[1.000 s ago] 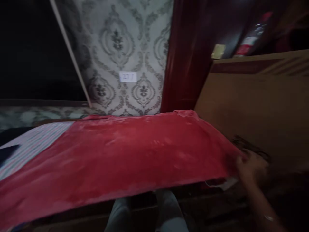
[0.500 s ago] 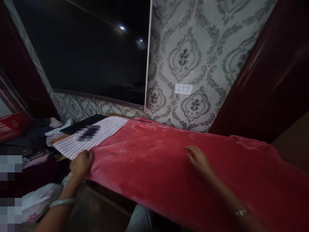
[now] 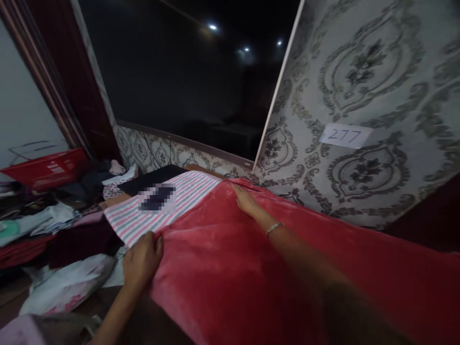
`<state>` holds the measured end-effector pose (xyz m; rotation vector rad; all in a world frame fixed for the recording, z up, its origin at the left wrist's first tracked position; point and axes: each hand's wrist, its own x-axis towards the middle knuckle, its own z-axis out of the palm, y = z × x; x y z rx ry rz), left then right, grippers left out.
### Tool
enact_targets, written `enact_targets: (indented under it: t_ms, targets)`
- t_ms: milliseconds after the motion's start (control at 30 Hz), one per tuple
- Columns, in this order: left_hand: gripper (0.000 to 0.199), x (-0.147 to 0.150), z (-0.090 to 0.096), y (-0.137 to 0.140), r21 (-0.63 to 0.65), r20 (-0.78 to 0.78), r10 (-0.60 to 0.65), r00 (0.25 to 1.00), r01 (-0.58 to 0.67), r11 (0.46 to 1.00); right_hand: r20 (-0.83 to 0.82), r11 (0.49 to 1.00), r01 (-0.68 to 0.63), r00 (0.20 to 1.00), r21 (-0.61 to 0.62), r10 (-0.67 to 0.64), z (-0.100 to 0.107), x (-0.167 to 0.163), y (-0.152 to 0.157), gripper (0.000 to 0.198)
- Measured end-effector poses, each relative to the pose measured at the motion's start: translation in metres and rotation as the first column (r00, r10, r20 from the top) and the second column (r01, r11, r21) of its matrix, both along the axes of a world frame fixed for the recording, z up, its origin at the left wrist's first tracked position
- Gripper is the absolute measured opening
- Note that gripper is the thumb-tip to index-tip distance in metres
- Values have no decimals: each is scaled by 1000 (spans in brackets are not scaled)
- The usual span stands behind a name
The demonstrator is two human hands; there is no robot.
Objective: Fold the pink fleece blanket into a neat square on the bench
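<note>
From my far-off seat, I see a big, soft, red plush cloth (image 3: 215, 268) spread out flat by the grey wall with dark swirls (image 3: 362, 67). Its left edge meets a white cloth with pink and grey stripes (image 3: 194, 187). The left hand (image 3: 143, 258) has the near part of that edge pinched between thumb and fingers. The right hand (image 3: 247, 202) has just moved: half a second ago it was over the middle of the red plush cloth, and now its fingers lie straight near the far left corner (it is dim there, so I can't tell if they pinch anything). Both hands are now at one end, near and far, so I think that edge is being worked on.
</note>
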<state>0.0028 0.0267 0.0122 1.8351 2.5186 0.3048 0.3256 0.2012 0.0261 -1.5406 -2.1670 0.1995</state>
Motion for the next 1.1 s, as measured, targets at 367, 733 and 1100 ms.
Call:
enact_targets:
  t_ms: [367,733,1100]
  targets:
    - [27,-3,-14,1,17,17,46,999,-46,999,204,963,-171,955,-208,214,-3,-41,72,80]
    - [23,-12,-19,-6,21,108,28,994,-30,999,111,979,205,973,-2,-204,3,-37,79,49]
    - [29,-37,36,15,-11,-11,107,994,-107,994,-237,895,424,891,138,-386,28,-95,125,38]
